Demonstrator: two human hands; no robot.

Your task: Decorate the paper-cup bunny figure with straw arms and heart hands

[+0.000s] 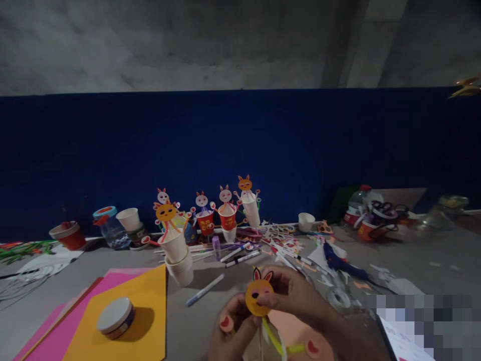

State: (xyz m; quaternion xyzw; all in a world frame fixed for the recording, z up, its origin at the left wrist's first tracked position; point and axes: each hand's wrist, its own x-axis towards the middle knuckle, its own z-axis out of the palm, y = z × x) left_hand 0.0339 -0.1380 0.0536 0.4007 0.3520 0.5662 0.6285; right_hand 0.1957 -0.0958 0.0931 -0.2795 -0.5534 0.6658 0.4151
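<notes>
Near the bottom middle, an orange paper animal face [259, 299] with pointed ears is between my hands. My right hand [296, 296] grips its right edge, with the thumb across the front. My left hand [236, 326] pinches around the lower left, at the stick below the face. A white paper cup [268, 348] stands beneath, partly hidden by my fingers. A yellow fuzzy stem [293, 349] reaches out to a peach disc with a red heart [311, 349]. Another heart disc [226, 324] shows beside my left hand.
Finished-looking cup figures [228, 219] line the back. Stacked paper cups [180, 265], a marker [205, 290] and a round tub [115, 317] on orange paper [150, 306] lie left. A blue glue gun [343, 263], tape roll [338, 297] and scissors cup [370, 228] are right.
</notes>
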